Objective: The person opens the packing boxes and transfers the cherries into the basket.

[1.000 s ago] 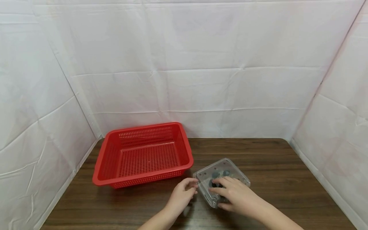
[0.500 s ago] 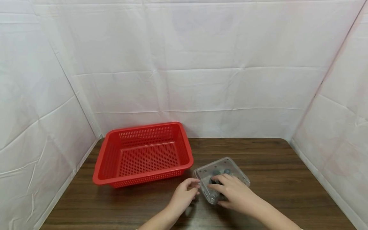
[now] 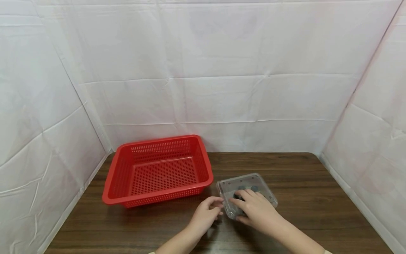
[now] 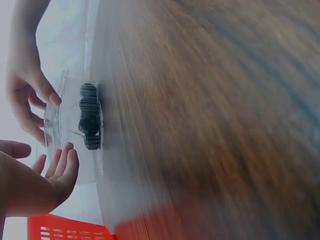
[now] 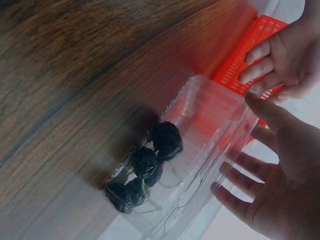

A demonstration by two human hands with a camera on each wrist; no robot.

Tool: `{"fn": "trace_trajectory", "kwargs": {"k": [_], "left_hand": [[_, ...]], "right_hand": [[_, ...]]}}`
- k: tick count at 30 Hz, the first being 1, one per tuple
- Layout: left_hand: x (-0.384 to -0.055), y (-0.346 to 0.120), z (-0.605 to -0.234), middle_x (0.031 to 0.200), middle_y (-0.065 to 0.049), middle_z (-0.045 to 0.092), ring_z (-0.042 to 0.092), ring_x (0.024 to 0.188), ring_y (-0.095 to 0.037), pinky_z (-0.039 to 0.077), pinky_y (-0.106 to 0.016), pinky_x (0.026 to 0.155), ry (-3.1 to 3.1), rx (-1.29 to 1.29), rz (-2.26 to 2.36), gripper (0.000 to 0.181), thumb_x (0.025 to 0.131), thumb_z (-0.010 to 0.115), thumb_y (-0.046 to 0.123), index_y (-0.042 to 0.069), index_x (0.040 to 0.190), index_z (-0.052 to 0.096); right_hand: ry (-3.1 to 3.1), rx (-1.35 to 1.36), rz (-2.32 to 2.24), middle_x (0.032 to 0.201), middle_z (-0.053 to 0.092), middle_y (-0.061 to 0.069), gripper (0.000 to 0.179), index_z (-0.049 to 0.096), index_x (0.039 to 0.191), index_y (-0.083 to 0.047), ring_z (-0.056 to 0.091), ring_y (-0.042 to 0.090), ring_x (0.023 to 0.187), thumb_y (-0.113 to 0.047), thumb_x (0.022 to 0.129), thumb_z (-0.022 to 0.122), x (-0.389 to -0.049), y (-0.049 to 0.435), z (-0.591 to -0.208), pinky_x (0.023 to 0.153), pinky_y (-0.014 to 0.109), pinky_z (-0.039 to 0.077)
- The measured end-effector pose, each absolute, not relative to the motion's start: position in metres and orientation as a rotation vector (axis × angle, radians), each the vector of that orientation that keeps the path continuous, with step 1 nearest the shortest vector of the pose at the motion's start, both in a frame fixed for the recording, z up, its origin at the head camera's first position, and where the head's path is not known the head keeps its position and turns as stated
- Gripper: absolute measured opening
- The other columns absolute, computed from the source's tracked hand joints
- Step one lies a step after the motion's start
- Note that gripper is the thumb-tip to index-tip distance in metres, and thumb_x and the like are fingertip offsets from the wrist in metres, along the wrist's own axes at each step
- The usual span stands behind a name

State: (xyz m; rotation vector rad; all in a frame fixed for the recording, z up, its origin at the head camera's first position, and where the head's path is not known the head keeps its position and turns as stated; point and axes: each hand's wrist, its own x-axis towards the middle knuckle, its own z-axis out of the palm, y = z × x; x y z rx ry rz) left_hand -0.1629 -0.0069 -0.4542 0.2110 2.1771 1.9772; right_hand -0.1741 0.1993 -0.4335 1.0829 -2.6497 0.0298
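A clear plastic clamshell box (image 3: pixel 227 188) lies turned at an angle on the table, its lid down. Inside it are several dark, roundish fruits (image 5: pixel 167 141) with thin green stems, best seen in the right wrist view. From above, my right hand (image 3: pixel 257 210) rests on the lid with its fingers spread and its thumb by the near edge. Beside the box's left corner is my left hand (image 3: pixel 203 213), fingers loosely bent, fingertips right at the side wall. The right hand covers part of the lid and fruits in the head view.
To the left stands a red perforated plastic basket (image 3: pixel 158 195), its near right corner close to the box. Under everything is a dark wood-grain table (image 3: pixel 301 183). White cloth walls (image 3: pixel 219 98) rise behind the table and along both sides.
The box has turned clockwise under my right hand and shifted slightly away. My left hand has moved a little to the right along with it. The basket has stayed in place.
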Motion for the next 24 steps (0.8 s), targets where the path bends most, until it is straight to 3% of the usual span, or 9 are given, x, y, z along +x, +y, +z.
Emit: {"fn": "trace_trajectory", "kwargs": {"k": [4,9,18,24], "left_hand": [[-0.165,-0.004,-0.455,0.096,-0.01,0.066,0.066,0.086,-0.031,0.053,-0.045,0.073,2.14,0.175,1.986,0.031,0.086,0.051,-0.001,-0.004,0.114,0.063],[-0.166,0.0,-0.456,0.097,-0.012,0.065,0.067,0.089,-0.033,0.054,-0.045,0.075,2.065,0.117,2.037,0.033,0.087,0.049,-0.001,-0.006,0.117,0.06],[-0.169,0.006,-0.459,0.098,-0.018,0.062,0.066,0.079,-0.019,0.054,-0.034,0.073,1.86,-0.065,2.166,0.04,0.09,0.052,-0.001,-0.011,0.128,0.047],[-0.173,0.011,-0.462,0.093,-0.015,0.064,0.063,0.069,-0.013,0.054,-0.03,0.068,1.802,-0.131,2.133,0.036,0.09,0.052,-0.002,-0.013,0.124,0.051]], "right_hand": [[-2.67,1.031,0.014,0.117,0.061,0.008,0.055,0.067,0.121,-0.014,0.058,0.025,0.103,-0.038,0.074,0.084,-0.176,0.196,-0.434,0.078,0.044,0.051],[-2.695,0.982,0.012,0.117,0.061,0.009,0.055,0.068,0.121,-0.014,0.059,0.026,0.102,-0.038,0.074,0.084,-0.176,0.194,-0.434,0.076,0.045,0.052],[-2.711,0.894,0.028,0.116,0.061,0.01,0.054,0.068,0.12,-0.014,0.059,0.028,0.103,-0.038,0.074,0.084,-0.178,0.192,-0.436,0.075,0.047,0.052],[-2.732,0.862,0.058,0.116,0.061,0.01,0.053,0.068,0.121,-0.015,0.059,0.028,0.104,-0.038,0.075,0.083,-0.182,0.191,-0.438,0.076,0.047,0.051]]}}
